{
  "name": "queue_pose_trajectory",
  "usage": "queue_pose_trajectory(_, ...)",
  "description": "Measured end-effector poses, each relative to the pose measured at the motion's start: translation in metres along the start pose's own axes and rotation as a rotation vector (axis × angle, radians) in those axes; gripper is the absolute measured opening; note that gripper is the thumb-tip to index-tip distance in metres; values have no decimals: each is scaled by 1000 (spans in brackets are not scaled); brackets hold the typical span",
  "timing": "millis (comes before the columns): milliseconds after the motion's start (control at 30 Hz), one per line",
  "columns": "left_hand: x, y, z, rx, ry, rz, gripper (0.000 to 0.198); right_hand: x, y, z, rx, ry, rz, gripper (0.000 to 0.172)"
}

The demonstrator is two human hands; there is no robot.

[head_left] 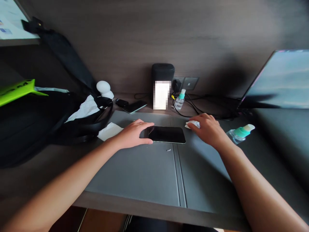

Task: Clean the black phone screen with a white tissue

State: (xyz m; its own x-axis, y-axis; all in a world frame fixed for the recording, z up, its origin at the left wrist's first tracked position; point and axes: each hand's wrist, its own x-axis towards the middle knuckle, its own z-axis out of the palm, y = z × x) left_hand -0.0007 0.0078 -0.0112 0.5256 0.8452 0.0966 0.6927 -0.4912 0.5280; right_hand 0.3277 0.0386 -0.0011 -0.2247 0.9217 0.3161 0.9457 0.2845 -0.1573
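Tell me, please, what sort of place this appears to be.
Probably a work desk indoors: a grey desk mat, a screen at the right and a wall outlet behind.

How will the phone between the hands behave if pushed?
The phone looks like a flat slab, so probably won't bend. Its glossy screen may be slippery. Lying flat on the mat, it would likely slide rather than tip.

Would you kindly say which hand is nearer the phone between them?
Left. The left hand is at the left end of the phone; the right hand is apart, beyond its right end.
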Motion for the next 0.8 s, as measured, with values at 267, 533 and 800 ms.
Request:
queue_pose_trajectory(267,1,-3,2,-152,-7,-13,108,3,-106,10,231,-149,-469,41)
queue_pose_trajectory(533,-3,-4,-6,-175,-98,-37,103,9,-116,21,228,-309,-511,72)
queue_pose_trajectory(800,-1,-4,-2,-127,-47,-11,85,7,-111,27,268,-237,-535,66)
